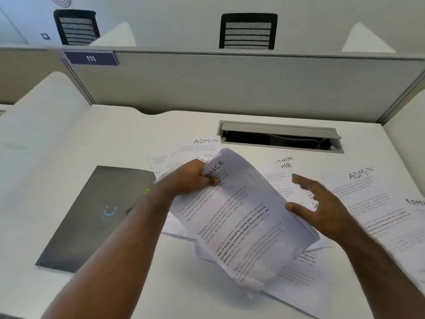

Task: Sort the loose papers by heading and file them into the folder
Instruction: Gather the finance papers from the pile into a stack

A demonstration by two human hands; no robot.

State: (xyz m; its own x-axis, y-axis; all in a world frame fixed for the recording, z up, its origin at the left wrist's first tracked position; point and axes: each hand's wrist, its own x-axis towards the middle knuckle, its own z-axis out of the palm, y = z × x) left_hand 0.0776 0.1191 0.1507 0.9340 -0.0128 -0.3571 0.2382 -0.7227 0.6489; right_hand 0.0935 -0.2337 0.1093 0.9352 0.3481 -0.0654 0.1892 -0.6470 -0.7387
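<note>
Our left hand (pixel 195 176) pinches the top edge of a tilted stack of papers (pixel 241 217) whose heading ends in "ANCE", lifted above the white table (pixel 69 139). Our right hand (pixel 322 208) is spread open, thumb touching the stack's right edge. The grey folder (pixel 96 215) lies closed at the left; ADMIN and HR sheets (pixel 358 187) lie scattered behind.

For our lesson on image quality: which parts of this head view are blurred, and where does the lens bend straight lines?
Head view: the right hand smears with motion; the held stack stays readable; the partition's top edge bows from wide-angle distortion.
</note>
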